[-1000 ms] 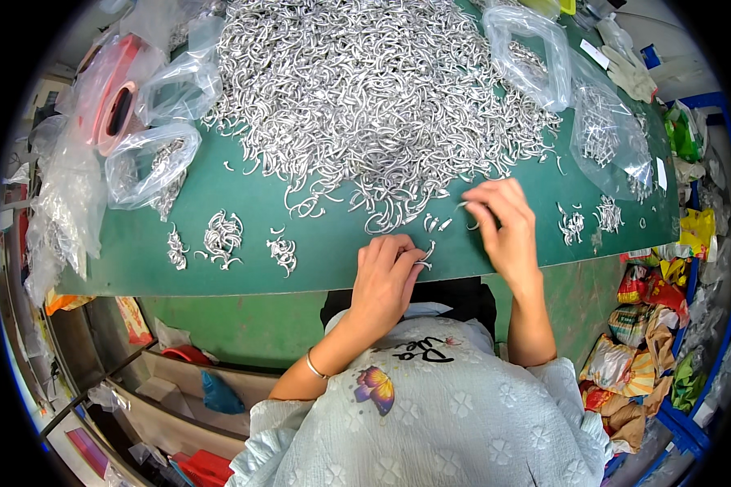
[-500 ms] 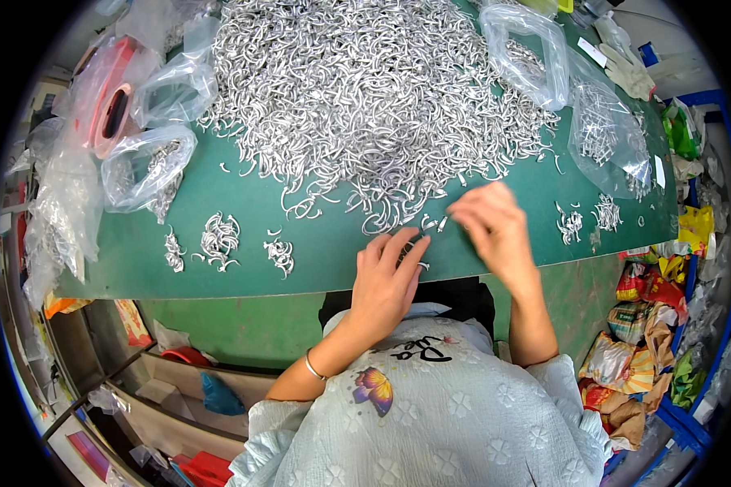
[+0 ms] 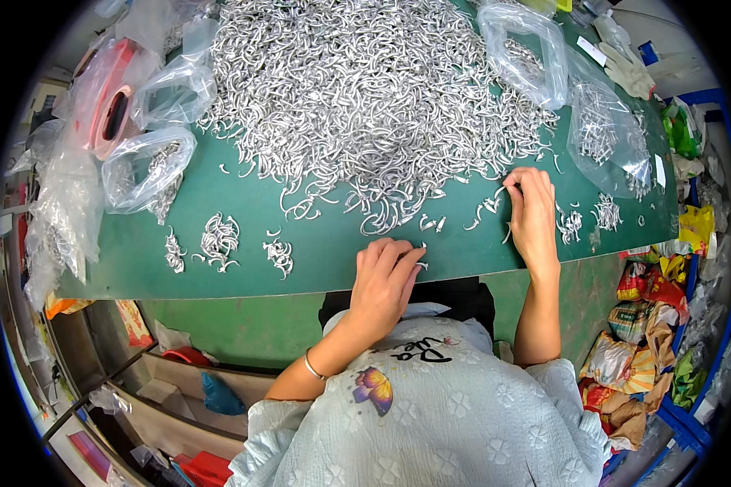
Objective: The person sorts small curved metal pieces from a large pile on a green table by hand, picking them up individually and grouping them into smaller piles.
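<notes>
A big heap of small curved silvery metal pieces (image 3: pixel 365 105) covers the far middle of the green table. Close to the front edge, my left hand (image 3: pixel 384 274) rests with curled fingers over a few metal pieces (image 3: pixel 423 265), whose ends stick out at its fingertips. Farther right, my right hand (image 3: pixel 533 213) has its fingers bent down and drawn together at the tabletop; what they hold, if anything, is hidden. Beside those fingertips lies a short row of loose metal pieces (image 3: pixel 487 208). Between the hands, a few short pieces (image 3: pixel 430 223) lie below the heap.
Small piles of metal pieces sit to the left (image 3: pixel 219 239) and right (image 3: pixel 570 224) along the front of the table (image 3: pixel 317 272). Clear plastic bags (image 3: pixel 150 166) stand at the left; another bag with metal parts (image 3: pixel 605 134) lies at the right. Blue shelving (image 3: pixel 694 268) holds packages.
My right hand has moved right, away from my left hand. Loose metal pieces now show beside it where bare table was. My left hand has curled slightly more, staying in place.
</notes>
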Motion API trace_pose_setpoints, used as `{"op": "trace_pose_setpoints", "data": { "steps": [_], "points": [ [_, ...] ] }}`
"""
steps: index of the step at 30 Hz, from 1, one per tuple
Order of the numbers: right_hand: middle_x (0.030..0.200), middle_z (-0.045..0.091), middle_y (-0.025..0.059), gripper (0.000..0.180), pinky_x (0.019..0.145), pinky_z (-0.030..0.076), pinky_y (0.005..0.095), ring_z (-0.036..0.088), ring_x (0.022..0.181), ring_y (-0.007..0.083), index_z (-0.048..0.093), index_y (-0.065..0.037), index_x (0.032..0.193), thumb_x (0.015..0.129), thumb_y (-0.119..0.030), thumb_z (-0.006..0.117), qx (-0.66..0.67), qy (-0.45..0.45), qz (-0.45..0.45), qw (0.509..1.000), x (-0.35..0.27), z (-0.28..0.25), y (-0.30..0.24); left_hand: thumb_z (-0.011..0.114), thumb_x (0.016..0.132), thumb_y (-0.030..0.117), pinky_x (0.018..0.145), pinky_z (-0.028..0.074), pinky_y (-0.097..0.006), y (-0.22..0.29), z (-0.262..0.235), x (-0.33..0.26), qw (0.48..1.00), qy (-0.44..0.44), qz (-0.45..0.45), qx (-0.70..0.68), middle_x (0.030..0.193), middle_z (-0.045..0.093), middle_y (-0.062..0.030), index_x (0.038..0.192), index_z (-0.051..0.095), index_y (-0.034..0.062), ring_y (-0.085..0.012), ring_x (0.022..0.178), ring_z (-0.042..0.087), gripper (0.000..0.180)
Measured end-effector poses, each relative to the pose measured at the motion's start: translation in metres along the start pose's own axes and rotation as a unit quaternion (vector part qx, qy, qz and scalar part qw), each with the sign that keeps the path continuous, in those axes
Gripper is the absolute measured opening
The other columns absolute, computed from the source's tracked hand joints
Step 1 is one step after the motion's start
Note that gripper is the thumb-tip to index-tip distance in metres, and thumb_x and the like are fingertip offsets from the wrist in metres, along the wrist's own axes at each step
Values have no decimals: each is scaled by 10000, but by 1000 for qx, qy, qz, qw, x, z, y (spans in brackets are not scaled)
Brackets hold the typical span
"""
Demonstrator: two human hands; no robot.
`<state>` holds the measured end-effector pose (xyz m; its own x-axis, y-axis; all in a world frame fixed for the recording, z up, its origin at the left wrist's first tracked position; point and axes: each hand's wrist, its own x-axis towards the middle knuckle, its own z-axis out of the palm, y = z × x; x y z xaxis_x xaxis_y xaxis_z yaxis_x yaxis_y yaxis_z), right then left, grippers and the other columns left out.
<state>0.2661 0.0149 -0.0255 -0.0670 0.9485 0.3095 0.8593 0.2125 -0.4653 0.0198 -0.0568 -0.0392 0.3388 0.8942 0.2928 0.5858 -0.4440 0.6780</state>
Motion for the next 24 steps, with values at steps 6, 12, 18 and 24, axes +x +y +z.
{"op": "trace_pose_setpoints", "data": {
  "steps": [6,12,18,24],
  "points": [
    [934,619,114,162,771,447,342,583,843,261,613,-9,1033,886,49,575,36,42,26,998,-3,0,1,757,743,55,803,384,-385,7,-6,2,998,36,-58,8,1036,567,-86,1092,634,34,-276,972,536,370],
    [942,627,64,141,756,493,262,613,829,120,590,39,1101,987,-9,522,347,120,181,912,-7,3,-5,756,745,61,778,381,-382,1,-4,1,1000,16,-25,6,1016,565,-78,999,630,35,-275,936,535,284],
    [902,607,80,203,758,509,319,604,823,181,554,28,1163,986,-72,557,645,68,231,726,-11,7,-18,742,752,20,767,421,-379,-2,-10,5,1000,-1,-13,-18,982,573,-95,975,637,21,-289,911,541,246],
    [943,590,67,192,756,500,331,574,812,181,568,21,1143,974,-70,574,679,23,226,699,-21,12,-33,708,751,-17,807,473,-402,-2,-14,7,999,-25,15,-30,1008,568,-130,985,620,-18,-321,933,546,250]
  ]
}}
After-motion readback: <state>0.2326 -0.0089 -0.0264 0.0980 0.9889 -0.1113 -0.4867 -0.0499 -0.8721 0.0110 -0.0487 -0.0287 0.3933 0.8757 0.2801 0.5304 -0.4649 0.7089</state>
